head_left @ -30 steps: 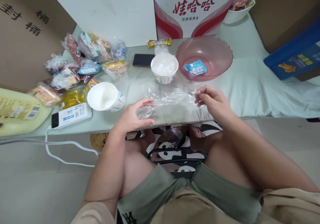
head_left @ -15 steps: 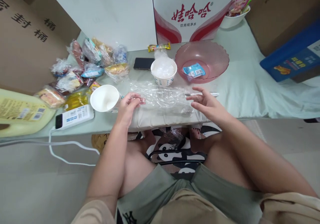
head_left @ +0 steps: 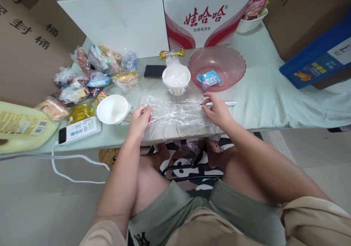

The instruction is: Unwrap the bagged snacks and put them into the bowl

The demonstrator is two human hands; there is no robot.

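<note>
A: Where is the clear plastic sheet (head_left: 177, 114)?

B: It lies crumpled on a cloth-covered bench (head_left: 276, 105), near the front edge, stretched between a seated person's two hands.

A: How are the hands placed?

B: The left hand (head_left: 141, 118) pinches the sheet's left end, thumb and fingers drawn together, beside a white paper cup (head_left: 112, 109). The right hand (head_left: 217, 111) is at the opposite end, fingers bent; whether it grips the plastic cannot be told.

A: And by that right hand?

B: A slim white pen-like tool (head_left: 230, 103), jutting out past the hand's outer side; it is unclear whether the fingers hold it.

A: What stands beyond?

B: A second paper cup (head_left: 177, 90), clear plastic inside, stands just behind the sheet, next to a pink scalloped bowl (head_left: 235, 64) containing a blue packet (head_left: 210, 78). A dark phone (head_left: 153, 71) lies just left of that cup; wrapped snacks (head_left: 93, 79) crowd the bench's left side.
</note>
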